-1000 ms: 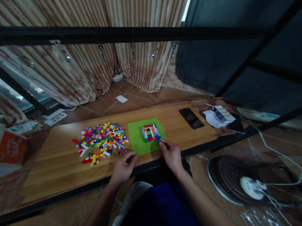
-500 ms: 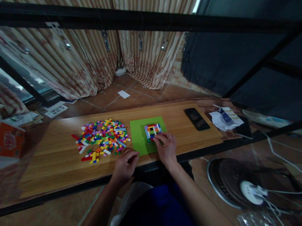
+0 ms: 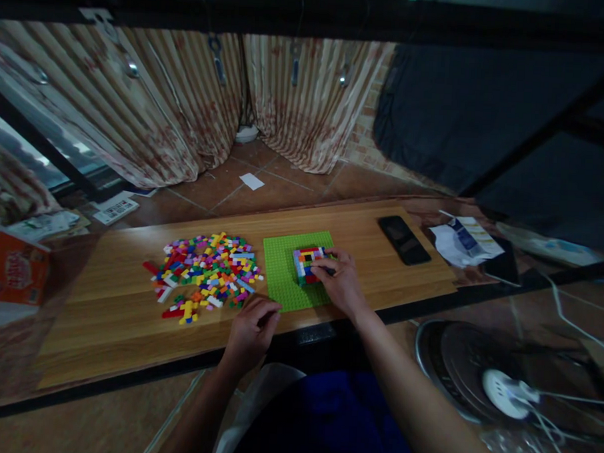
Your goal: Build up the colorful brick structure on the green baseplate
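Note:
On a green studded baseplate [image 3: 283, 259] stands a low, hollow, multicoloured toy brick structure [image 3: 303, 269]. My right hand [image 3: 343, 282] is at its right side, thumb and fingers bent around that edge and hiding part of it. Whether a loose brick is between these fingers cannot be made out. My left hand [image 3: 251, 328] is by the baseplate's near left corner, fingers curled in and thumb close to them; anything inside is hidden. Left of the baseplate, many small loose toy bricks [image 3: 207, 266] lie spread in a pile.
The wooden board [image 3: 113, 312] carries a black phone [image 3: 404, 239] on the right. Beyond it lie crumpled white packaging [image 3: 464, 243] and a dark flat object. An orange box [image 3: 14, 267] stands at far left. At lower right, a white power strip [image 3: 507, 394] sits on a round dark stand.
My right hand has moved slightly from the structure's near right corner to its right side, with the fingers reaching farther back. My left hand has barely moved. The view has tilted slightly.

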A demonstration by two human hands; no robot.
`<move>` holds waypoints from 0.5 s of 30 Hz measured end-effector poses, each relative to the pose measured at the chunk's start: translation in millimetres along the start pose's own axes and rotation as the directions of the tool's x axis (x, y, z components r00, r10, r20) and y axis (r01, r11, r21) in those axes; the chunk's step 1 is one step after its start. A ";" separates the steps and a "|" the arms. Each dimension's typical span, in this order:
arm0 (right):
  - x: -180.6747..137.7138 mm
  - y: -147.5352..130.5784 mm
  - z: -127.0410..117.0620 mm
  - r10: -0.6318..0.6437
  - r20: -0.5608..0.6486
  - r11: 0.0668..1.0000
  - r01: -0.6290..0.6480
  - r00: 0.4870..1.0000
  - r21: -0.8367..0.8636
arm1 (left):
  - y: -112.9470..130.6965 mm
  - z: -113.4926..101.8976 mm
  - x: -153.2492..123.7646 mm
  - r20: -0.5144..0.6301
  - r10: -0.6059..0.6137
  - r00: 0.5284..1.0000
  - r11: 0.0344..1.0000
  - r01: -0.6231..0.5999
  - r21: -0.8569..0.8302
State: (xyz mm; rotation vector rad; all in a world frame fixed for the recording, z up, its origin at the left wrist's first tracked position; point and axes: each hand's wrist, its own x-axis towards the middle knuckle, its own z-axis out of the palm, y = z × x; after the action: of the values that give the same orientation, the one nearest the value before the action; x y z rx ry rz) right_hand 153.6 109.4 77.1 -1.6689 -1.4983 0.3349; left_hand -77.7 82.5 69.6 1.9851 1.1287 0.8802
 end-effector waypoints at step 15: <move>-8.7 18.4 17.5 0.212 -0.034 0.946 -0.196 0.977 0.258 | -0.2 0.8 0.7 -0.018 0.001 1.000 1.000 -0.001 0.011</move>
State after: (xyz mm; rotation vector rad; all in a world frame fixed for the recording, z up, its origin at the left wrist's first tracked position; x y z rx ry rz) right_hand 152.0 109.9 50.2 -1.6140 -1.1845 0.5591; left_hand -76.8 83.0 69.2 1.9907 1.1453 0.8958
